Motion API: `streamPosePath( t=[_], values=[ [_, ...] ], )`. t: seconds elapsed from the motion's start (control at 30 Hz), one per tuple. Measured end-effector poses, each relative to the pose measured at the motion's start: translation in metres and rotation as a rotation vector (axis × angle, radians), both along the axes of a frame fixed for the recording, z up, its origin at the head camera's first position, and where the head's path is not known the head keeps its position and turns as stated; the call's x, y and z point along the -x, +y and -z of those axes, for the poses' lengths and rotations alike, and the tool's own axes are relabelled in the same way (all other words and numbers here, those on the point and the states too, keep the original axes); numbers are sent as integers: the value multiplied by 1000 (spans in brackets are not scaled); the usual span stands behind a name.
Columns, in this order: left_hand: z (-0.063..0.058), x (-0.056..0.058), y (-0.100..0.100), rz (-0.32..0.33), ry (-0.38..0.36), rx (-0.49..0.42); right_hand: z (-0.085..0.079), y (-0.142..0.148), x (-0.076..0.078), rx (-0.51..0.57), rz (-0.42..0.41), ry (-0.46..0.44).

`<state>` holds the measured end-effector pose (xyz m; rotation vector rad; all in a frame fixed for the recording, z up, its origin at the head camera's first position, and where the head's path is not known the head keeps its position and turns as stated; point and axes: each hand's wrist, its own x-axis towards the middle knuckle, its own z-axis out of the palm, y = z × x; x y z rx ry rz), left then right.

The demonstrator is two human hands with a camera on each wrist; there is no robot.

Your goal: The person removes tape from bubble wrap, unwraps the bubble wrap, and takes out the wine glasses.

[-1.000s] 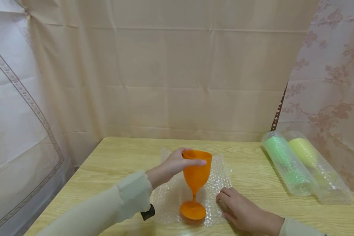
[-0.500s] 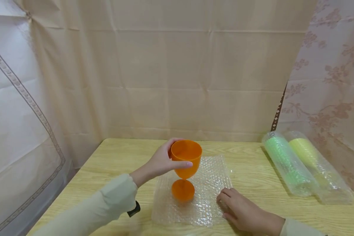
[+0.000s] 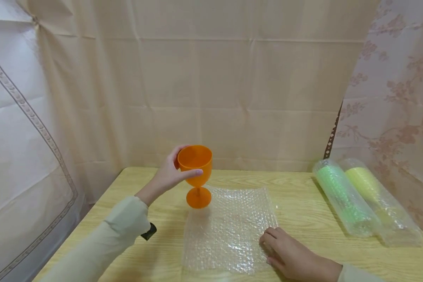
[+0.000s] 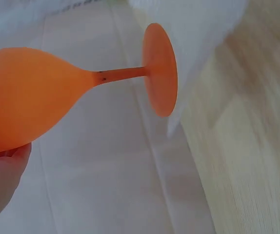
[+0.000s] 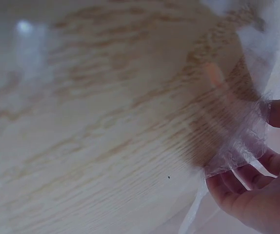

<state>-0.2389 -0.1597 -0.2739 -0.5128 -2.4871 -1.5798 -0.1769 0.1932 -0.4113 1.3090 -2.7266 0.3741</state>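
Observation:
An orange goblet (image 3: 198, 181) stands upright in the grip of my left hand (image 3: 167, 172), raised over the far left corner of a clear bubble wrap piece (image 3: 229, 231). In the head view the thumb crosses the front of the bowl while the other fingers go behind it. The left wrist view shows the goblet's bowl, thin stem and round foot (image 4: 160, 70) in the air. My right hand (image 3: 289, 250) pinches the right edge of the bubble wrap, fingers curled. Thumb and fingers (image 5: 228, 192) come to that edge from both sides in the right wrist view.
To the right on the wooden table (image 3: 151, 250) lie a green goblet (image 3: 338, 192) and a yellow goblet (image 3: 366, 184), each in bubble wrap. A beige cloth (image 3: 225, 98) hangs behind the table, with patterned cloths at both sides.
My left hand has lifted the orange goblet and carried it left and away from me, off the middle of the bubble wrap. The right hand has stayed in place.

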Motion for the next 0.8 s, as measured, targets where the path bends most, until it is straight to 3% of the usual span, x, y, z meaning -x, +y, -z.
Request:
streamPosePath(
  t=[0.13,0.33,0.6,0.8],
  values=[
    [0,14,-20,-67,52,-33,1,1,0,1,3,-8],
    [10,31,-47,-158,127,-39,1,2,1,7,-6,-8],
    [29,45,-75,-290,88,2,-3,-1,2,-32,21,-67],
    [41,53,-87,-363,49,16,-3,-2,1,-34,27,-55]
  ],
)
